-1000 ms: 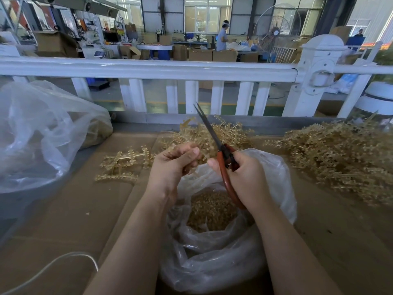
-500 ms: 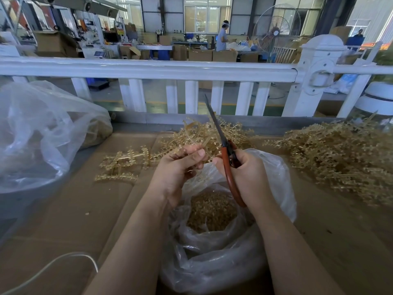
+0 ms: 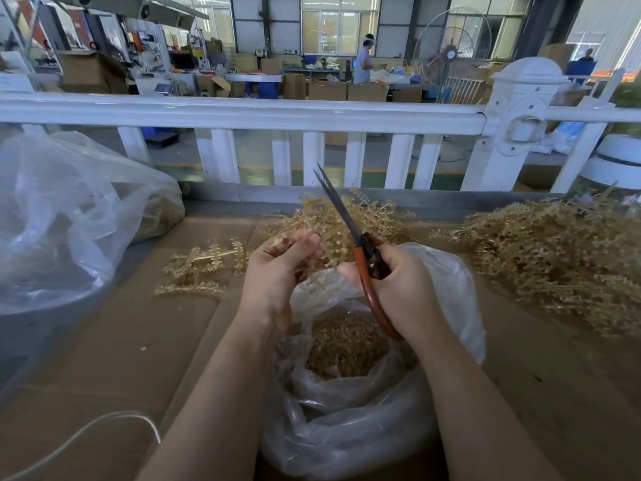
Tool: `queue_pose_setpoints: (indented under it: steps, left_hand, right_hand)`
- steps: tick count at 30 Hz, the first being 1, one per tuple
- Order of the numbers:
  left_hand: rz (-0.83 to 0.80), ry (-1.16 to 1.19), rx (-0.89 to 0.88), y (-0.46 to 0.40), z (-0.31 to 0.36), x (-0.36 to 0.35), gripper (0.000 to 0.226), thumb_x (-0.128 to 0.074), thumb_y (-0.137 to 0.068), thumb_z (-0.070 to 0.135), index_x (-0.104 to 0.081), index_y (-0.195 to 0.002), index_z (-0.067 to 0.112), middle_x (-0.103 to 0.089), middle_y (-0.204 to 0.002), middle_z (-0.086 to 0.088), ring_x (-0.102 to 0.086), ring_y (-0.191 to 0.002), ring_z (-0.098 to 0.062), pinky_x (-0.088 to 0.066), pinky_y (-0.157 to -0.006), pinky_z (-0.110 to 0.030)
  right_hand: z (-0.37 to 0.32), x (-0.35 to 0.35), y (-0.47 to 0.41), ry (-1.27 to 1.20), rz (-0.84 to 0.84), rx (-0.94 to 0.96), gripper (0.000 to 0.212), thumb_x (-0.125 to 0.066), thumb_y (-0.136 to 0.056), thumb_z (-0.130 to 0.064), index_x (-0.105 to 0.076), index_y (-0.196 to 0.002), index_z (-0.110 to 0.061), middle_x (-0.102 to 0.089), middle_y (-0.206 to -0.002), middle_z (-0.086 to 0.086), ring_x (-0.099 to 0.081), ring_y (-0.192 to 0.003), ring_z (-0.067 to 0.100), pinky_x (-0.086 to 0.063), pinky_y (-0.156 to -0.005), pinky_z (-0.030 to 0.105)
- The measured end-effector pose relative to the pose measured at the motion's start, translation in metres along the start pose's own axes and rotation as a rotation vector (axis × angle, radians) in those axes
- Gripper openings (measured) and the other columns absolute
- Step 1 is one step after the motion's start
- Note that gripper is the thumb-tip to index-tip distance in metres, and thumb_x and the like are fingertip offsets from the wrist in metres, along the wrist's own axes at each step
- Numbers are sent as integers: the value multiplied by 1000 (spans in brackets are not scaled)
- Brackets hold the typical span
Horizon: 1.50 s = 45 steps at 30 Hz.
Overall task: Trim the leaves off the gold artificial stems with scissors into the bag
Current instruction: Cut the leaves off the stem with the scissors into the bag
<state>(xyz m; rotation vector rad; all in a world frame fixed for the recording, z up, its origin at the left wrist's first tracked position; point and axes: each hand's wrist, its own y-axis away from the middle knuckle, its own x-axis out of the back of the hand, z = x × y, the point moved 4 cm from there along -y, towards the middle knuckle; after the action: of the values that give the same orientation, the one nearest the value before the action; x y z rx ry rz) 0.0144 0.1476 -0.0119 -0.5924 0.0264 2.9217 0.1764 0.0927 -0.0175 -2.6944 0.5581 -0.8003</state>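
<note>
Both of your hands work above the clear bag (image 3: 364,421) at 6 o'clock, its mouth open on a heap of cut gold leaves (image 3: 347,345). Your left hand (image 3: 277,272) has its fingers curled, pinching a gold stem (image 3: 333,234), while your right hand (image 3: 399,289) is clamped round the red handles of the scissors (image 3: 360,251), blades nearly together and pointing to 11 o'clock. Farther out on the cardboard-covered desk (image 3: 121,341), trimmed sprigs (image 3: 201,269) lie at 10 o'clock, a big stem pile (image 3: 555,255) at 2 o'clock, another plastic bag (image 3: 62,216) at 9 o'clock, then the white railing (image 3: 242,112).
</note>
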Motion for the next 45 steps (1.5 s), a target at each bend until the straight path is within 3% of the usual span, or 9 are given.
queue_pose_setpoints:
  steps: [2,5,9,14,19,22,32,37,45]
  left_hand:
    - [40,2,-32,-1,3,3,3,-70,-87,9,-71,-87,12,-66,-68,1,-53,-58,-8,-46,-57,-18]
    - [73,33,-75,0,5,7,6,-68,-90,10,-70,-85,13,-65,-69,2,-53,-61,-9,-45,-63,-20]
    - [59,109,-114,1,8,9,13,-63,-93,7,-67,-82,13,-62,-69,2,-52,-61,-8,-44,-61,-18]
    - [-12,127,-90,-2,6,7,21,-59,-92,4,-61,-76,18,-61,-65,9,-56,-60,-3,-40,-64,-24]
    - [-62,151,-56,-6,1,10,13,-61,-88,5,-60,-80,15,-58,-67,4,-53,-60,-7,-40,-63,-24]
    - [-109,125,-34,-6,0,9,5,-65,-80,12,-62,-79,16,-59,-66,3,-55,-62,-9,-43,-66,-25]
    - [-129,13,-16,-1,-3,4,21,-56,-90,-1,-63,-76,14,-57,-61,3,-52,-58,-8,-40,-61,-25]
    - [-142,67,54,-2,-6,3,12,-66,-72,15,-61,-82,13,-58,-64,2,-54,-58,-8,-41,-63,-25]
    - [-180,149,111,-2,-8,0,15,-66,-73,13,-59,-86,17,-55,-73,4,-53,-63,-8,-36,-66,-26]
  right_hand:
    - [-1,0,2,110,-15,3,60,-56,-62,-89,-62,-91,-37,-65,-84,-35,-61,-82,-13,-40,-57,9]
    - [2,-1,4,225,-40,8,73,-45,-59,-99,-59,-97,-38,-66,-84,-24,-62,-78,-4,-45,-62,16]
    - [5,-2,3,349,-49,51,63,-48,-68,-92,-56,-96,-37,-63,-84,-22,-59,-79,-2,-45,-61,18]
    - [2,-1,3,428,-46,90,69,-40,-65,-95,-55,-100,-38,-57,-84,-25,-53,-77,-5,-38,-58,14]
    - [3,-2,3,436,-59,92,68,-40,-65,-94,-55,-100,-37,-58,-86,-24,-54,-78,-3,-38,-59,13]
    - [3,-2,3,445,-58,91,63,-40,-65,-94,-52,-93,-38,-56,-83,-26,-53,-76,-6,-38,-58,14]
    - [-6,-1,4,590,29,140,53,-49,-73,-88,-49,-85,-36,-49,-76,-24,-47,-69,-5,-31,-53,14]
    - [-9,-1,5,591,56,140,54,-50,-72,-89,-48,-81,-36,-50,-70,-24,-46,-65,-6,-29,-51,14]
    - [-14,1,6,560,86,148,63,-34,-64,-95,-48,-78,-36,-43,-65,-26,-41,-60,-10,-25,-50,13]
